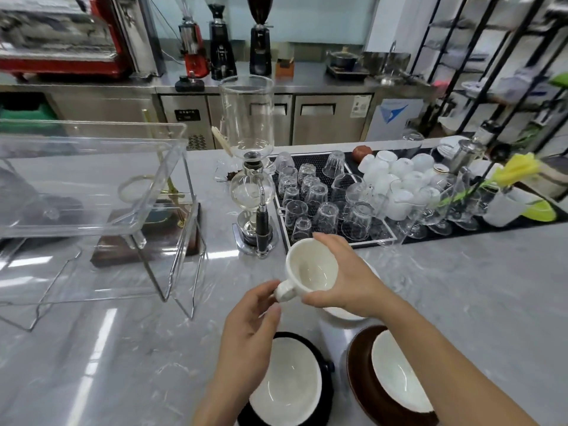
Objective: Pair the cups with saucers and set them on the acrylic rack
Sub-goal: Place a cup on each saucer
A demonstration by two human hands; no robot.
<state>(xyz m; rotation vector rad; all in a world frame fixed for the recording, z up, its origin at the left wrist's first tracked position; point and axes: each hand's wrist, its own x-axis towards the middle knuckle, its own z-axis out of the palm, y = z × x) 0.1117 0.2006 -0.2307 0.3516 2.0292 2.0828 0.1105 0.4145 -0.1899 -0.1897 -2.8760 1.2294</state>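
Nearest the lens: black cup point(292, 385) on black saucer point(329, 392), and beside it a brown cup point(396, 376) on brown saucer point(362, 382), both pairs already matched and parked close for later transfer. White cup point(310, 269) held tilted above the marble counter point(461, 287), mouth toward the camera, probably for inspection or handle alignment. Right hand point(344, 278) wrapped around the cup body for support; left hand point(252, 324) pinching the handle between thumb and fingertips to steer rotation. White saucer point(344, 315) directly beneath, mostly hidden, positioned to receive the cup. Acrylic rack point(92, 179) well to the left, shelves bearing no cups. Glass siphon brewer point(252, 186) and drain mat of upturned glasses point(322, 198) beyond.
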